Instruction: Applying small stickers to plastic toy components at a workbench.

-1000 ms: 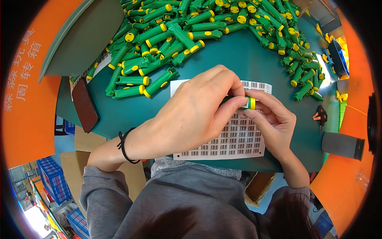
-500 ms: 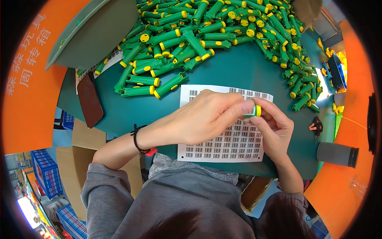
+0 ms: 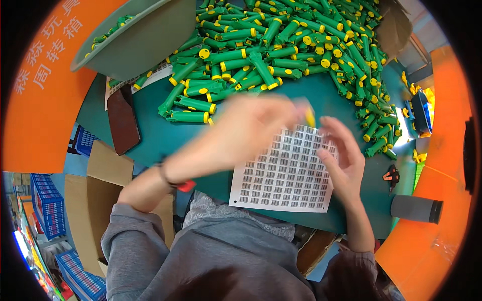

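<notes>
My left hand (image 3: 253, 125), smeared by motion, is closed over the upper part of the label sheet. At its fingertips shows the yellow end (image 3: 310, 118) of a small green tube; the hand hides the rest. To its right my right hand (image 3: 344, 158) stands open, fingers curled and apart with nothing between them, over the sheet's right edge. Beneath both hands a white sheet of small printed labels (image 3: 281, 185) lies on the green table (image 3: 211, 170). Beyond is a large heap of green tubes with yellow ends (image 3: 261, 65).
A grey-green tub (image 3: 140, 45) holding more green pieces stands at the far left. A dark brown phone-shaped case (image 3: 123, 120) lies left. On the right are a grey cylinder (image 3: 415, 209) and a small black-and-red tool (image 3: 391, 175). An open cardboard box (image 3: 85, 200) sits below the table's left side.
The tube has left my right hand's fingers and is in my left hand. My right hand has opened. The view has shifted, and the sheet's upper part is less covered.
</notes>
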The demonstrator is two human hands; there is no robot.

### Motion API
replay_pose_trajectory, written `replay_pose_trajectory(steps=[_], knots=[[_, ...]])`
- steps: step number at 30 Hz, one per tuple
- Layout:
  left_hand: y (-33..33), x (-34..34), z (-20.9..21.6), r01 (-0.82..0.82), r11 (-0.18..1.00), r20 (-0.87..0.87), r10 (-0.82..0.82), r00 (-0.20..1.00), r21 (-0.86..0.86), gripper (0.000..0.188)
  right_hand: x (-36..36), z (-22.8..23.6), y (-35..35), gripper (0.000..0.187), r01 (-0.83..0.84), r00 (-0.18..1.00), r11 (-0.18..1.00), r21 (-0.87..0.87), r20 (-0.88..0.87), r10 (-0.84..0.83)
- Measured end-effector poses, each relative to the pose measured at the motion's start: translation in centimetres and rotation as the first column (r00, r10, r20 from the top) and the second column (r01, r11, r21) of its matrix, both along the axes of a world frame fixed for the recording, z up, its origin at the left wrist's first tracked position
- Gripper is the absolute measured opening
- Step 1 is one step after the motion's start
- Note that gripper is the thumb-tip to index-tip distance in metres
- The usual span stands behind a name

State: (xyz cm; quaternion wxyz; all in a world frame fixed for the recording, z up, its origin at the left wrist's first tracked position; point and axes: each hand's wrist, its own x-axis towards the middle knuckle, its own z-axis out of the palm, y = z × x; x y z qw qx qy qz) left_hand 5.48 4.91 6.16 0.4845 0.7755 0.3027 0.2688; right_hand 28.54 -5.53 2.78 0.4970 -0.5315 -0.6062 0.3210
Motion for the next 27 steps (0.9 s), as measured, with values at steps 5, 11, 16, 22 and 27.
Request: replay_pose_trajectory(steps=[5,11,16,22,27], knots=[[11.3,-13.5,8.1,-0.772,0.321,0.186,0.853,0.487,0.550,0.051,2.6,-0.1,2.2,0.041,0.050,0.764,0.998,-0.037,0.645,-0.015],[6.0,-5.7,2.8,-0.265,0.446,0.097,0.365,0.926,0.855,0.013,2.7,-1.2,2.3,0.026,0.070,0.910,0.959,-0.274,0.411,0.051],[-0.2,1.6,-5.7,0.078,0.755,-0.095,-0.021,0.995,0.651,0.032,0.8,-1.2,1.7,0.015,0.144,0.867,0.990,-0.006,0.482,-0.123],[-0.2,2.4,-7.4,0.054,0.765,-0.061,-0.019,0.998,0.642,0.030,1.9,-2.3,1.1,0.011,0.112,0.934,0.976,-0.189,0.354,-0.039],[0.5,2.2,-7.7,0.020,0.646,0.021,-0.056,0.998,0.763,0.027,1.6,-1.9,1.0,0.012,0.108,0.980,0.954,-0.279,0.190,-0.055]])
